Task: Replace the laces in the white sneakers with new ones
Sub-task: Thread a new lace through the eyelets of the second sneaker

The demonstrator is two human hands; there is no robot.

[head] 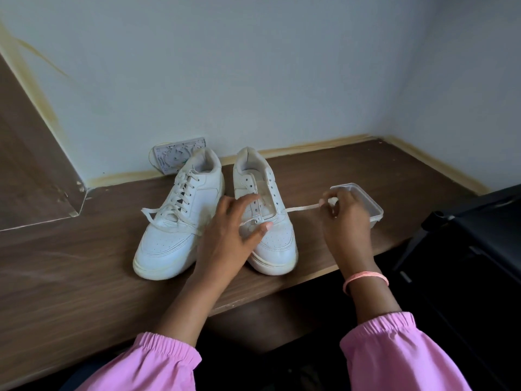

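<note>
- Two white sneakers stood side by side on the brown wood-grain worktop, toes toward the person, heels toward the wall at 12 o'clock.
- The left sneaker was fully laced; its old lace hung loose, ends trailing off toward 9 o'clock over the toe box.
- The right sneaker had most of its eyelets bare and the tongue exposed.
- A new lace ran through a lower eyelet of the right sneaker and stretched out taut toward 3 o'clock.
- The right hand pinched the far end of that lace between thumb and fingers, the rest of the fingers curled.
- The left hand sat over the toe end of the right sneaker, fingers spread and relaxed; the thumb lay by the lower eyelets, where the other stretch of lace showed. Whether it gripped the lace I could not tell.
- A clear plastic container sat just behind the right hand, at 3 o'clock from the right sneaker.
- A patterned grey box leaned against the wall behind the left sneaker.
- A pink band circled the right wrist; both arms wore pink sleeves.
</note>
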